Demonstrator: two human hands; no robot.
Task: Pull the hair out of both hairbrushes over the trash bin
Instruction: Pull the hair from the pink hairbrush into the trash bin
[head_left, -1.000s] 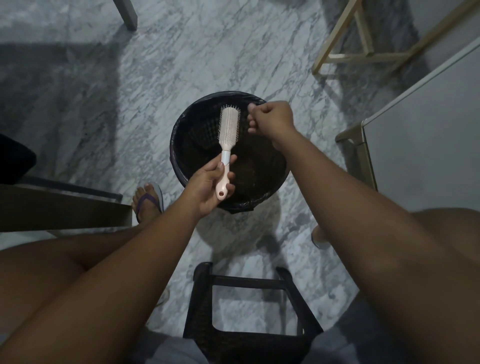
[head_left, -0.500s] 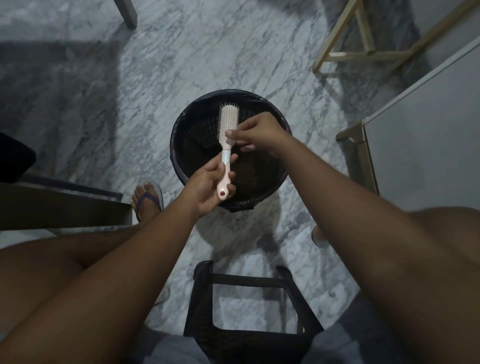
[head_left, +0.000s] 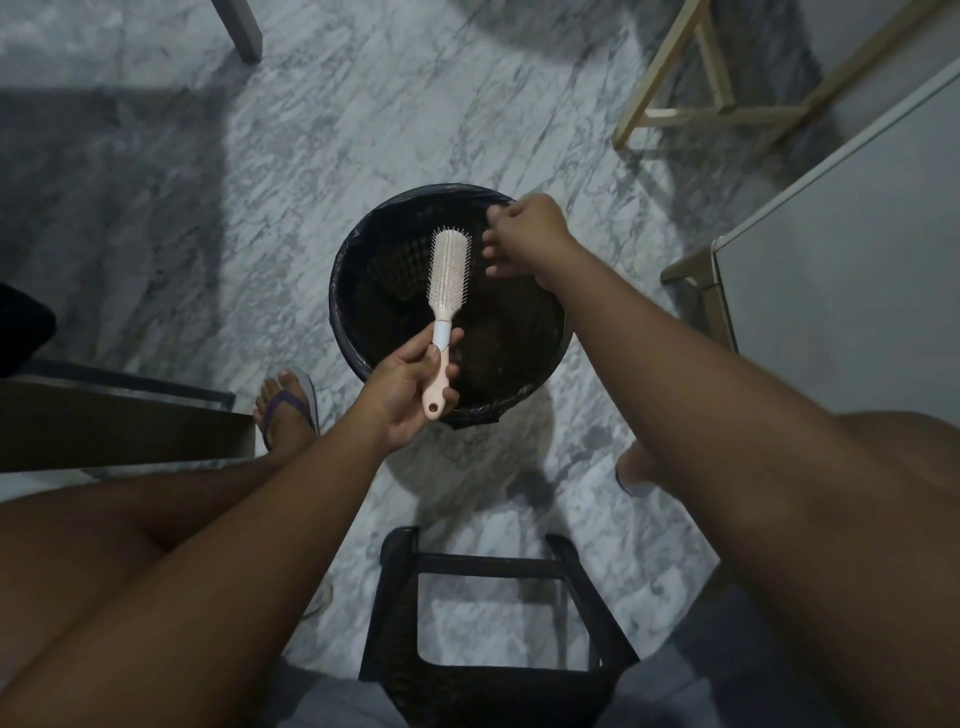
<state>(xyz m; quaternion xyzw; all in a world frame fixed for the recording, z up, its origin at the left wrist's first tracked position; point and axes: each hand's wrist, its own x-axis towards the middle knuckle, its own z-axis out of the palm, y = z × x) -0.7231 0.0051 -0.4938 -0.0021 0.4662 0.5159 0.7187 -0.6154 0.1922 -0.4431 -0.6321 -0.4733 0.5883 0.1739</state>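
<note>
Left hand (head_left: 410, 384) grips hairbrush (head_left: 448, 275) by the handle, head pointing 12 o'clock, above trash bin (head_left: 336, 317); right hand (head_left: 530, 234) at 2 o'clock of brush head, just beside the bristles, fingers bent; can't tell if it pinches any hair.

My left grip (head_left: 410, 387) hides part of the pink plastic hairbrush (head_left: 448, 283). Whether my right grip (head_left: 524, 234) pinches hair is too small to tell; the round black trash bin (head_left: 349, 291) beneath it is dark inside.
</note>
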